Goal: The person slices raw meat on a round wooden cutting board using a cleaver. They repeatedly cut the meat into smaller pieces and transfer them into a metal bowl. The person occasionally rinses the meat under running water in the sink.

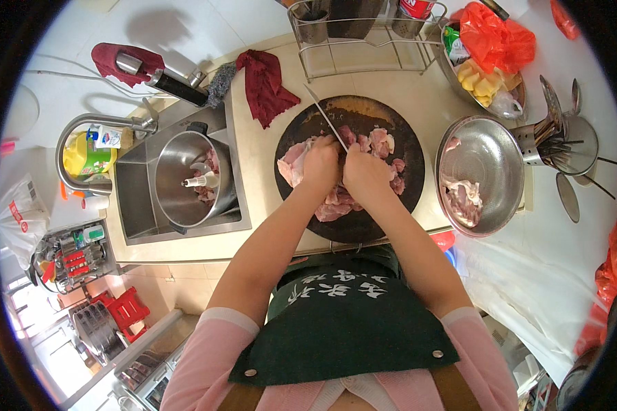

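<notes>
A dark round cutting board (pixel 412 190) lies before me, bearing raw meat. My right hand (pixel 368 172) grips a knife by its handle, and the thin blade (pixel 327 116) points away toward the back left. Close beside it, my left hand (pixel 321 163) presses with bent fingers on a large pale piece of meat (pixel 292 158). Cut chunks of meat (pixel 380 142) sit behind and to the right of my hands. More raw meat (pixel 337 206) lies under my wrists, partly covered by them. The knife's handle is hidden in my fist.
Left, a steel processor bowl (pixel 170 159) with a central blade and meat stands in the sink (pixel 133 205). Right, a steel colander (pixel 493 154) holds pale scraps (pixel 463 203). A wire rack (pixel 360 72), a dark red cloth (pixel 267 85) and a utensil holder (pixel 527 144) stand around the board.
</notes>
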{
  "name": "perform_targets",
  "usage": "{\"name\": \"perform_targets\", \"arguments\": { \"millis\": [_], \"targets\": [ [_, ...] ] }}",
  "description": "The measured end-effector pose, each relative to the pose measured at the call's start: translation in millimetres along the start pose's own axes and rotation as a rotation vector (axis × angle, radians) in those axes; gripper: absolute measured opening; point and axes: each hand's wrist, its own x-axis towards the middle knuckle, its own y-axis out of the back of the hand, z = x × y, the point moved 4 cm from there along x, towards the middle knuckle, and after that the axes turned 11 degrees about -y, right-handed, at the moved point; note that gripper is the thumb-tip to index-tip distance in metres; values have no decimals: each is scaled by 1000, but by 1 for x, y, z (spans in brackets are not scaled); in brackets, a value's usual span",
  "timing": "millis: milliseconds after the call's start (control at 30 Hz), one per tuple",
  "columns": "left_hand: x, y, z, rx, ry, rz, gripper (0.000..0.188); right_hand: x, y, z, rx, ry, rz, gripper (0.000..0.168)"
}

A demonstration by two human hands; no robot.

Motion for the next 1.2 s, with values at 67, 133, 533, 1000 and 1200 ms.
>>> {"name": "perform_targets", "arguments": {
  "millis": [67, 133, 533, 1000, 1200],
  "targets": [
    [0, -2, -2, 39, 26, -66, 21, -7, 5, 2, 22, 16, 9, 12],
    [0, -3, -3, 43, 24, -82, 24, -31, 7, 18, -18, -61, -48, 12],
    [-4, -3, -4, -9, 25, -31, 16, -10, -9, 19, -45, 7, 21, 16],
    [-13, 7, 2, -27, -5, 130, 23, -64, 0, 92, 271, -92, 24, 22],
    [-8, 1, -2, 51, 138, -70, 27, -68, 8, 82, 301, -69, 90, 21]
  ]
}}
